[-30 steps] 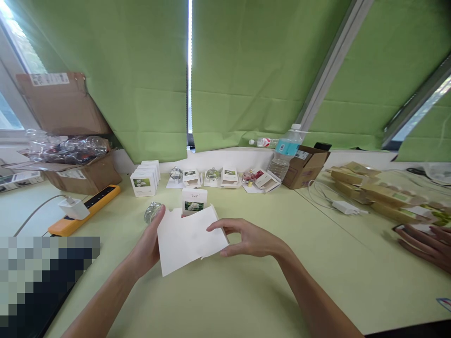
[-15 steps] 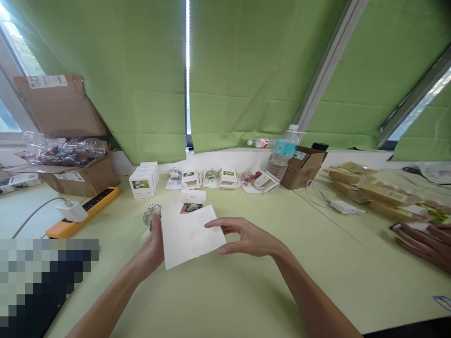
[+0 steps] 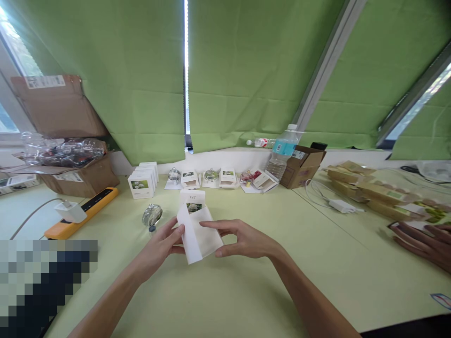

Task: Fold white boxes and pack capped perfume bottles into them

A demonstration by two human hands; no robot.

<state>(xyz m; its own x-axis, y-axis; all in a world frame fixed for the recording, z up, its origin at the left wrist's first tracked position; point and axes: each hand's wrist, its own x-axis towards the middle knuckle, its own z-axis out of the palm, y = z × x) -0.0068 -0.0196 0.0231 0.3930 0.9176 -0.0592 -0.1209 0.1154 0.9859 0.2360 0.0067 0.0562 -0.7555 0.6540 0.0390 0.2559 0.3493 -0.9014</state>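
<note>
My left hand [image 3: 162, 245] and my right hand [image 3: 243, 239] both grip a white sheet of paper [image 3: 198, 236], now folded over on its left side, above the pale green table [image 3: 225, 291]. Just behind the paper stands a small white box with a flower picture [image 3: 192, 199]. A small clear glass bottle [image 3: 151, 216] lies on the table to the left of my left hand.
A row of white boxes [image 3: 143, 180] and glass bottles lines the back edge. A water bottle [image 3: 282, 155] and an open carton [image 3: 305, 165] stand at back right. A yellow power strip [image 3: 82, 211] lies left. Another person's hand [image 3: 421, 244] rests at far right.
The paper went from a flat open sheet to folded and narrower. My left hand moved right, bringing the left side over. The box and glass bottle behind are now uncovered.
</note>
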